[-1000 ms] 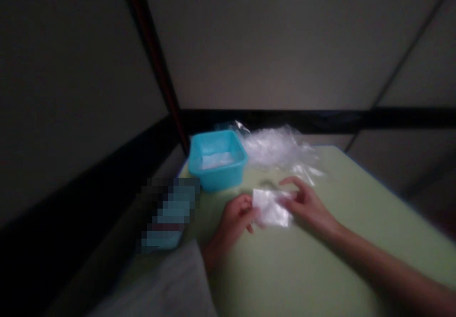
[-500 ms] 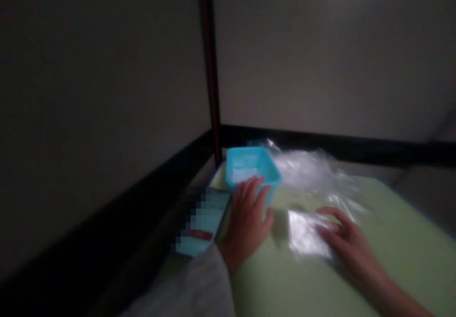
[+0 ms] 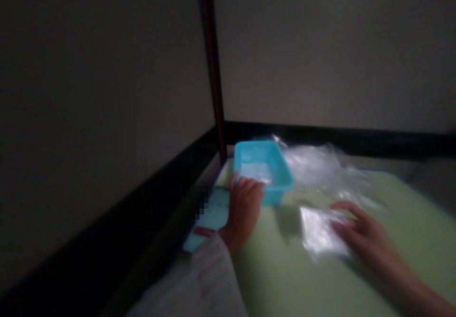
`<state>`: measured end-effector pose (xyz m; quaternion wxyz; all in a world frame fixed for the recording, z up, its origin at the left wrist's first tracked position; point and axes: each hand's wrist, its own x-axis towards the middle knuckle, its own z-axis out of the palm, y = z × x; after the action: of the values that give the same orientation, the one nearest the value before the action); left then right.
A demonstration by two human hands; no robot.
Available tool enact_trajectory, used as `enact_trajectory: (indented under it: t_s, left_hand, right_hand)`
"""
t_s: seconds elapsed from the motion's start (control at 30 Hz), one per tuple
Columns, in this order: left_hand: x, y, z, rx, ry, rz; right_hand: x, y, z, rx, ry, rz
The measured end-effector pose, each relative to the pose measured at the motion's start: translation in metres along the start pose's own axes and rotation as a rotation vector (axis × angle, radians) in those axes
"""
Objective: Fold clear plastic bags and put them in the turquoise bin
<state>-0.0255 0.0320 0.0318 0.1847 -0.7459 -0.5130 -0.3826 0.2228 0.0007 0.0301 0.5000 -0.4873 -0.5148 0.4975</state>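
Observation:
A turquoise plastic basket (image 3: 281, 196) stands near the far left corner of the green surface, with whitish packets (image 3: 257, 172) inside it. My left hand (image 3: 245, 207) has its fingers hooked over the basket's near rim at the left; the thumb is hard to make out. To the right, my right hand (image 3: 359, 229) pinches a shiny clear plastic packet (image 3: 322, 234) by its right edge, just above the surface. Blur hides what the packet contains.
Crumpled clear plastic bags (image 3: 317, 165) lie behind and right of the basket. A phone-like flat panel (image 3: 210, 212) with a red bar lies left of my left hand, partly pixelated. Walls (image 3: 320, 60) meet in a corner behind the green tabletop (image 3: 278, 279).
My left hand has closed onto the basket's near rim, and the basket looks slightly tilted toward me. The view has shifted a little; my right hand still holds the packet.

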Motion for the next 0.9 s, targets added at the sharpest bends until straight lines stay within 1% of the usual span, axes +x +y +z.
enact_trajectory:
  t_s: [0.13, 0.2, 0.27, 0.33, 0.4, 0.5, 0.6, 0.67, 0.77, 0.9]
  left_hand:
    - [-0.01, 0.019, -0.011, -0.117, 0.04, 0.153]
    - [-0.017, 0.032, -0.015, -0.179, 0.038, 0.216]
    - [-0.023, 0.043, -0.018, -0.262, 0.1, 0.265]
    - [-0.029, 0.052, -0.021, -0.329, 0.123, 0.323]
    - [-0.034, 0.058, -0.023, -0.376, 0.11, 0.372]
    - [-0.039, 0.063, -0.027, -0.433, 0.079, 0.398]
    - [-0.041, 0.067, -0.034, -0.46, 0.067, 0.427]
    - [-0.041, 0.069, -0.038, -0.462, 0.045, 0.435]
    - [-0.041, 0.071, -0.041, -0.456, 0.0, 0.409]
    - [-0.041, 0.072, -0.038, -0.471, 0.037, 0.405]
  right_hand:
    - [0.006, -0.021, -0.017, 0.093, 0.034, -0.044]
    - [0.007, -0.034, -0.026, 0.156, 0.088, -0.08]
    - [0.006, -0.047, -0.032, 0.206, 0.104, -0.118]
    - [0.004, -0.057, -0.037, 0.227, 0.123, -0.162]
    - [0.002, -0.066, -0.041, 0.198, 0.105, -0.198]
    - [-0.002, -0.079, -0.046, 0.079, 0.039, -0.274]
    - [-0.005, -0.095, -0.043, -0.115, -0.02, -0.372]
    - [-0.005, -0.105, -0.036, -0.24, -0.091, -0.428]
    - [0.0, -0.114, -0.022, -0.413, -0.205, -0.5]
    - [0.011, -0.116, -0.011, -0.717, -0.322, -0.682]
